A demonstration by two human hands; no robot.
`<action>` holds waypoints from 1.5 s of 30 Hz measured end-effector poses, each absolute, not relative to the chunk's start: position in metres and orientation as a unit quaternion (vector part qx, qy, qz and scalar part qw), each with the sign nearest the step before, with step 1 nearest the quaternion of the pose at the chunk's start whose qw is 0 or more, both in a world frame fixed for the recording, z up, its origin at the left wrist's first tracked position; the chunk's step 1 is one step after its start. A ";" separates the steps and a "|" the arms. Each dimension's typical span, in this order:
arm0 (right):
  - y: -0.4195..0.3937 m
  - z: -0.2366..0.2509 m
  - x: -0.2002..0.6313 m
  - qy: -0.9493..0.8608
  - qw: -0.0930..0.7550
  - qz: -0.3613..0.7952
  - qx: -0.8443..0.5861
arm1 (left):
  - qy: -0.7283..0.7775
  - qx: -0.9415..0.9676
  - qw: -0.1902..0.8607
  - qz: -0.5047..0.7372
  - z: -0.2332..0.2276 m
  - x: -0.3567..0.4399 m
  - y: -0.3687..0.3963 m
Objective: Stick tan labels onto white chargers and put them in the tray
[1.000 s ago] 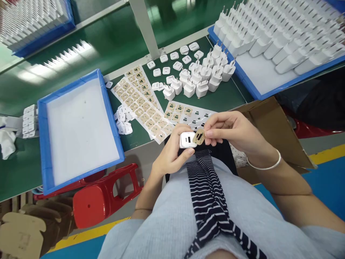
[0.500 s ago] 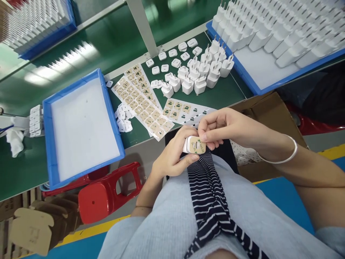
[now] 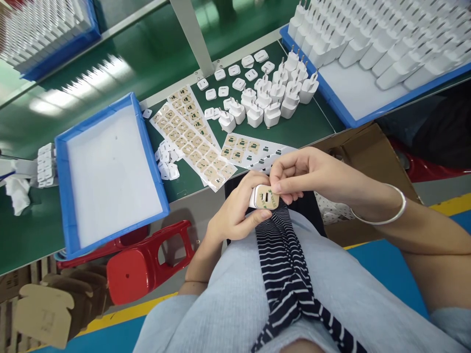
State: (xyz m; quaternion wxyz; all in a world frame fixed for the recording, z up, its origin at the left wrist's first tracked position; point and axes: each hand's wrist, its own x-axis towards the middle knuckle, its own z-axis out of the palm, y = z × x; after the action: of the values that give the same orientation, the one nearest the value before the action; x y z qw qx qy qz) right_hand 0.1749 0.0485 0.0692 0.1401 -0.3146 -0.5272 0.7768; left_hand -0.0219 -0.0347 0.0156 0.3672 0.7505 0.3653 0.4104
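My left hand [image 3: 233,213] is closed around a white plug charger [image 3: 253,198], its end face turned up toward me. Over that face lies a tan adhesive sticker [image 3: 263,201] with green print, and a dark slot shows through its middle. My right hand [image 3: 303,171] pinches the sticker's upper right corner between thumb and forefinger. Just beyond my hands, a partly used sheet of tan stickers [image 3: 241,147] rests at the table edge. More sticker sheets [image 3: 195,144] overlap to its left.
Several white plug chargers [image 3: 272,115] stand on the green table, with small white caps [image 3: 223,91] behind them. A blue tray [image 3: 344,115] of chargers is at right, another blue tray [image 3: 164,196] at left. Below are a red stool [image 3: 128,274] and a cardboard box [image 3: 368,157].
The sticker has shifted slightly on the charger's face, and its opening now shows a single dark slot. Both hands keep nearly the same place and grip.
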 end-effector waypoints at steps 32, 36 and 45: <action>0.046 0.065 0.173 -0.562 0.116 0.731 -0.368 | 0.335 0.751 0.371 0.431 0.008 -0.023 -0.030; 0.046 0.065 0.172 -0.569 0.113 0.725 -0.371 | 0.340 0.752 0.370 0.425 0.007 -0.023 -0.031; 0.046 0.067 0.169 -0.581 0.114 0.713 -0.375 | 0.351 0.757 0.360 0.417 0.008 -0.023 -0.033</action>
State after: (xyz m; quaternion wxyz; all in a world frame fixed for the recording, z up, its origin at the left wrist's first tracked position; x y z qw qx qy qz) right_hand 0.1690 0.0456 0.0670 0.1137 -0.3746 -0.5811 0.7134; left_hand -0.0235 -0.0325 0.0081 0.3601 0.7571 0.3512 0.4168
